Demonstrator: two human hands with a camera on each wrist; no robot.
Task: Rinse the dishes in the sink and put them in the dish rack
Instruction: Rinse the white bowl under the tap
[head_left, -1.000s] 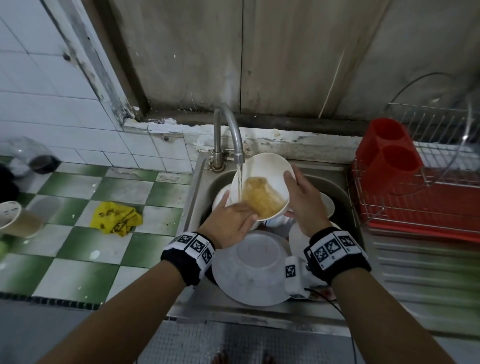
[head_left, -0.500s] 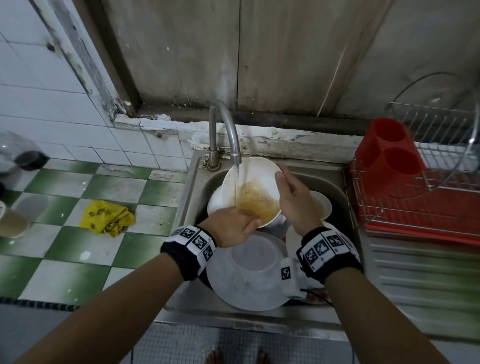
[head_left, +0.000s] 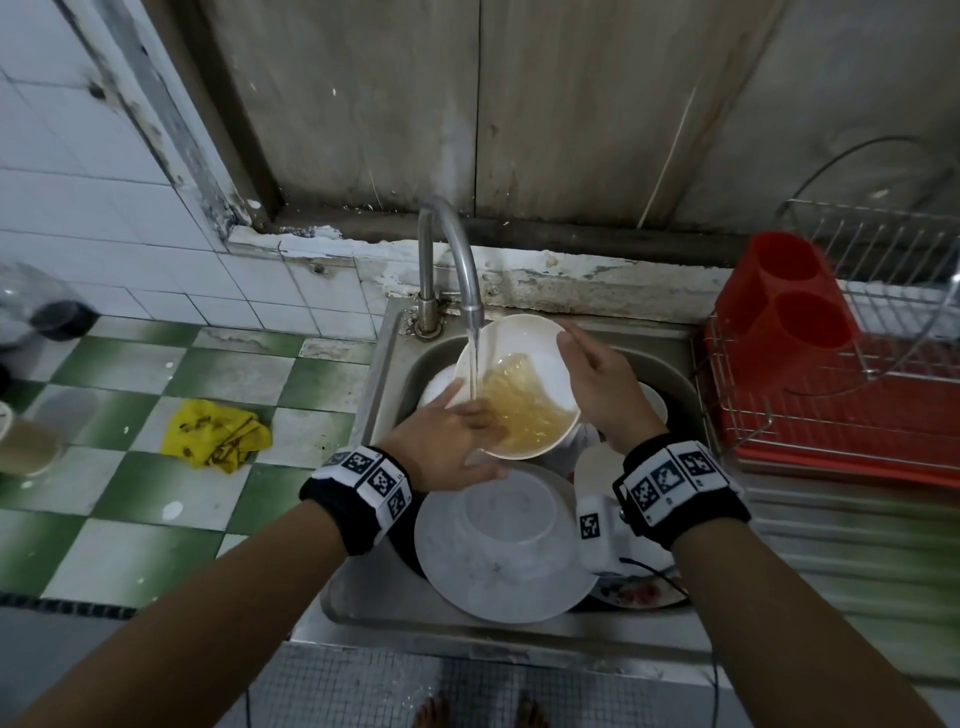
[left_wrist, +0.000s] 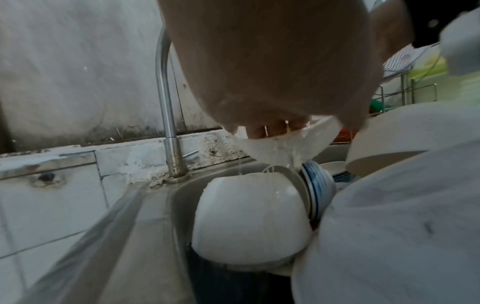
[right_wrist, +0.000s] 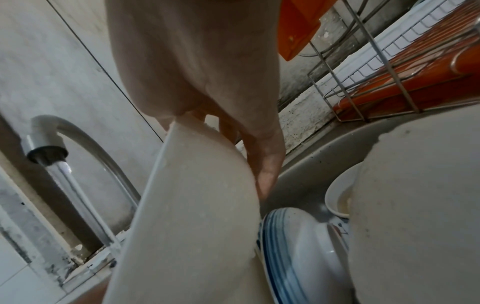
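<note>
I hold a white bowl (head_left: 530, 353) tilted under the running tap (head_left: 457, 244), with brownish water swirling inside. My right hand (head_left: 597, 384) grips its right rim, thumb on the edge and fingers behind the wall, as the right wrist view shows on the bowl (right_wrist: 194, 205). My left hand (head_left: 447, 441) reaches over the near rim with fingers laid in the water under the stream. Water spills off the bowl (left_wrist: 285, 148) onto the dishes below. The wire dish rack (head_left: 841, 410) on its red tray stands to the right of the sink (head_left: 384, 364).
The sink holds an upturned white bowl (head_left: 509, 519) on a large plate (head_left: 498, 582), a blue-striped bowl (right_wrist: 293, 246) and other dishes. A red cutlery holder (head_left: 795, 306) sits in the rack. A yellow cloth (head_left: 215, 434) and a cup (head_left: 21, 441) lie on the tiled counter at left.
The bowl stays under the stream in my right hand. My left fingers have slid further into the bowl, and the brown water has spread across its inside.
</note>
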